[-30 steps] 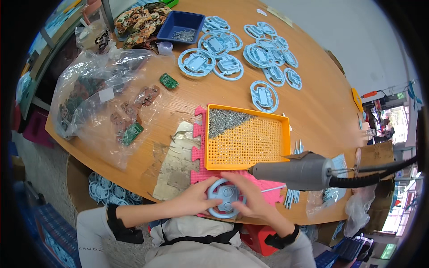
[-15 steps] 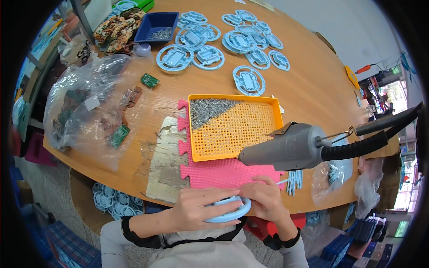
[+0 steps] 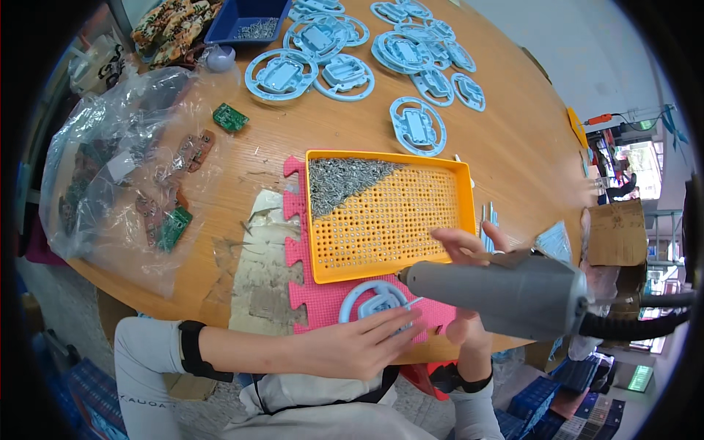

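A light blue round plastic part [image 3: 364, 295] lies on a pink foam mat [image 3: 298, 242] at the table's near edge. My left hand [image 3: 352, 346] rests on its near rim, fingertips pressing it down. A grey electric screwdriver [image 3: 506, 293] hangs on a black cable in front of me, its tip pointing at the part. My right hand [image 3: 463, 246] is raised behind the screwdriver's barrel, fingers spread and straight above it, not wrapped round it. Just beyond is an orange perforated tray [image 3: 381, 156] with a pile of small screws [image 3: 337, 183] in its left corner.
Several more light blue round parts [image 3: 418, 126] lie across the far half of the wooden table [image 3: 513, 147]. A clear bag of circuit boards [image 3: 110, 169] lies at left, with a blue bin [image 3: 249, 29] behind it. A cardboard box [image 3: 616, 231] stands at right.
My right hand has left the round part and risen to the screwdriver. The screwdriver has dropped and tilted toward the part. The part now lies flat on the mat under my left hand.
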{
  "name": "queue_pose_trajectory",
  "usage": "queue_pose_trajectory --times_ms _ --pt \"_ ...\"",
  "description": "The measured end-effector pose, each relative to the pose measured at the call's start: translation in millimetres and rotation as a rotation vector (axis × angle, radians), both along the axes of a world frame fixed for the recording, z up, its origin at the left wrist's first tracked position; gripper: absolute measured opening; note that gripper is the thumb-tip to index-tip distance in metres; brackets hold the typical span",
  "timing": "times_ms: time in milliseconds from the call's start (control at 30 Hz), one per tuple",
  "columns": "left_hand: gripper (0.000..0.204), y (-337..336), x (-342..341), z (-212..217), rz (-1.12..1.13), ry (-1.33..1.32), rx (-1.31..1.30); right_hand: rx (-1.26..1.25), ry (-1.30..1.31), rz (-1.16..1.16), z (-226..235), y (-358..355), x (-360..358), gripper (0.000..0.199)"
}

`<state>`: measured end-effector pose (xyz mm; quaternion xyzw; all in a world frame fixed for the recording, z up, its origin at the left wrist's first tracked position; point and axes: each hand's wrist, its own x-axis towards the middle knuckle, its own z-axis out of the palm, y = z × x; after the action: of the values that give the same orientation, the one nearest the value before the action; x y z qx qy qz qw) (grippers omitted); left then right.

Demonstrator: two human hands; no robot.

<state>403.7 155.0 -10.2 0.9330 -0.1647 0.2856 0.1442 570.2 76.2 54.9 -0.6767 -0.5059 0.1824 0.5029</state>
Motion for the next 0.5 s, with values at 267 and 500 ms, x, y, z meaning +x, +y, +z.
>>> queue_pose_trajectory --times_ms 267,500 --pt "0.045 -16 -6 -17 0.061 0.184 0.083 0.377 0.368 0.121 0 30 -13 0.053" --pt "0.046 -4 3 -6 -0.037 0.325 0.104 0.549 0.283 0.225 20 44 10 0.056"
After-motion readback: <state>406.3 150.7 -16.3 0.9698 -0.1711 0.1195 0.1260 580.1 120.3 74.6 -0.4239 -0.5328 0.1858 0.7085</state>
